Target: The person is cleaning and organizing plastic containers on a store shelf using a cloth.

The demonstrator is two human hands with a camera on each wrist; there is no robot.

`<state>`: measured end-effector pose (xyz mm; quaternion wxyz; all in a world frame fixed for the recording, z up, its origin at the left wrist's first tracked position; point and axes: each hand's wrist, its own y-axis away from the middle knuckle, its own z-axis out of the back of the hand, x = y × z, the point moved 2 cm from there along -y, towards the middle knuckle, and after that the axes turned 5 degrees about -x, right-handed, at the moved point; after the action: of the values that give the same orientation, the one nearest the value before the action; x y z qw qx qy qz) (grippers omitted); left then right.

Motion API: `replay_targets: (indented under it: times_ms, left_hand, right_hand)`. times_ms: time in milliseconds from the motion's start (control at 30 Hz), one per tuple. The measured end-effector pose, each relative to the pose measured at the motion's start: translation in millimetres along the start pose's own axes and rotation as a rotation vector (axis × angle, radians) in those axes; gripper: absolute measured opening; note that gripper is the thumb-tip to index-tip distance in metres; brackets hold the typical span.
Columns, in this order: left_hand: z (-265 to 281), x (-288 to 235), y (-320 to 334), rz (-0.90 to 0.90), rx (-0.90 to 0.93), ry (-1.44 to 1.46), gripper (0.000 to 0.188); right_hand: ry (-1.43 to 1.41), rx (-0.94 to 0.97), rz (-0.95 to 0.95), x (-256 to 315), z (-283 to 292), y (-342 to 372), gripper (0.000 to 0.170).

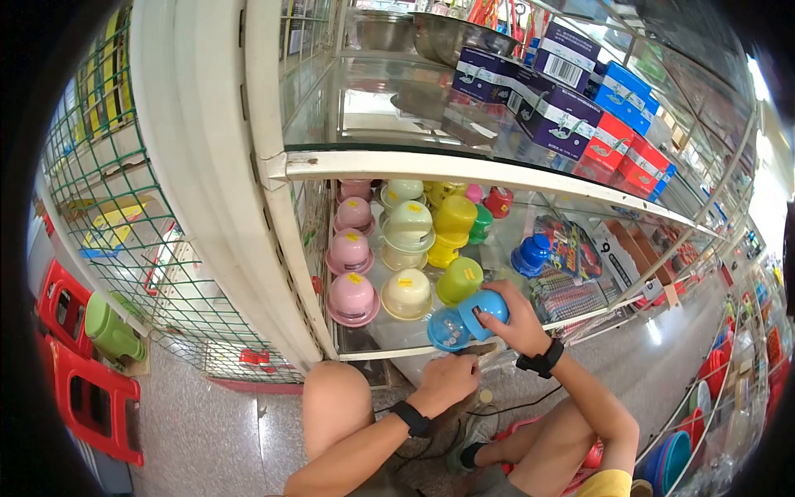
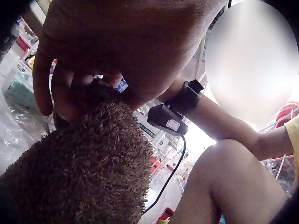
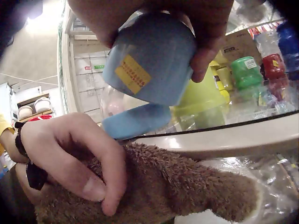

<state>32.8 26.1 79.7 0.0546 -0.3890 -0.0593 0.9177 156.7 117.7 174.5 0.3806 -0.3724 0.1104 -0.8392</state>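
Note:
My right hand (image 1: 517, 321) grips a light blue cup (image 1: 484, 313), thumb and fingers around its sides; its yellow sticker shows in the right wrist view. A clear and blue piece (image 1: 449, 330) lies against the cup's left side, over the shelf's front edge. Whether the two are joined, I cannot tell. Below them my left hand (image 1: 447, 383) holds a brown fuzzy cloth (image 2: 93, 163), which covers much of the left wrist view. In the right wrist view the left hand's fingers (image 3: 114, 182) curl over the cloth (image 3: 210, 186), under the shelf edge.
Pink cups (image 1: 351, 296), cream cups (image 1: 407, 291) and a lime cup (image 1: 460, 280) stand on the glass shelf, with a dark blue one (image 1: 531, 254) to the right. A white rail (image 1: 480, 176) crosses above. Boxes (image 1: 563, 116) and steel bowls (image 1: 455, 37) fill the upper shelf.

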Motion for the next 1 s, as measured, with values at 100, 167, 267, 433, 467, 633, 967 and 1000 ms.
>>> replay_targets:
  times_ms: [100, 167, 267, 433, 467, 633, 967, 1000]
  left_hand:
    - [2, -2, 1, 0.0, -0.008, -0.014, 0.02]
    - [3, -3, 0, -0.002, -0.018, -0.02, 0.02]
    - [1, -2, 1, -0.02, -0.025, -0.014, 0.02]
    - [1, -3, -1, -0.031, -0.017, -0.006, 0.019]
    - [1, -2, -1, -0.034, -0.02, -0.006, 0.019]
    - [-1, -1, 0, -0.051, -0.036, 0.006, 0.018]
    - [-2, -2, 0, -0.067, -0.045, -0.011, 0.018]
    - [-3, -2, 0, -0.079, -0.046, -0.014, 0.018]
  right_hand:
    - [0.011, -0.004, 0.01, 0, -1, 0, 0.047]
    - [0.02, -0.007, 0.022, 1, 0, -1, 0.046]
    - [0.052, -0.014, 0.026, 3, 4, 0, 0.045]
    - [0.229, -0.067, -0.001, 1, 10, 0, 0.048]
    - [0.229, -0.069, 0.001, -1, 10, 1, 0.048]
    - [0.393, -0.05, 0.041, -20, 6, 5, 0.052]
    - [0.441, 0.019, 0.032, -28, 2, 8, 0.058]
    - [0.441, 0.018, 0.037, -28, 2, 7, 0.058]
